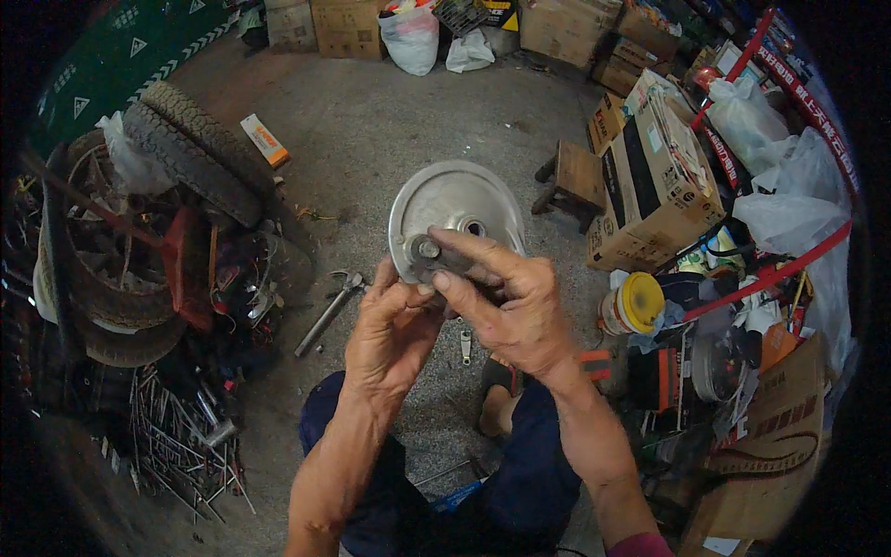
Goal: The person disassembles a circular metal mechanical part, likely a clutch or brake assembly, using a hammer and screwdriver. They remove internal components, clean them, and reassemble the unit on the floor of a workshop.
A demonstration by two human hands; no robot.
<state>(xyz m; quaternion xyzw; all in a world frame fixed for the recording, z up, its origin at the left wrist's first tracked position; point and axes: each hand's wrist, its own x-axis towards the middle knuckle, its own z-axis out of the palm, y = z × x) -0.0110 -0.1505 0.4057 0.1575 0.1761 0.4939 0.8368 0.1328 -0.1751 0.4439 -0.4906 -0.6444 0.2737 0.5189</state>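
A round silver metal plate (430,197), much like a drum-brake backing plate, is held up in front of me. It has a hole off its middle. My left hand (396,327) is closed on its near lower edge, with some fingers hidden behind it. Across the plate's near side lies a grey metal lever (425,249) with a round bolt-like end. My right hand (520,302) pinches this lever between thumb and fingers, and its far part is covered by the hand. A hammer (329,316) lies on the floor left of my hands, and a small wrench (466,346) lies below them.
Tyres and wheels (190,153) are piled at the left, above a heap of thin metal rods (181,446). On the right stand a wooden stool (574,181), a large cardboard box (645,200) and a yellow-lidded tub (639,302). Boxes and bags (408,42) line the far side.
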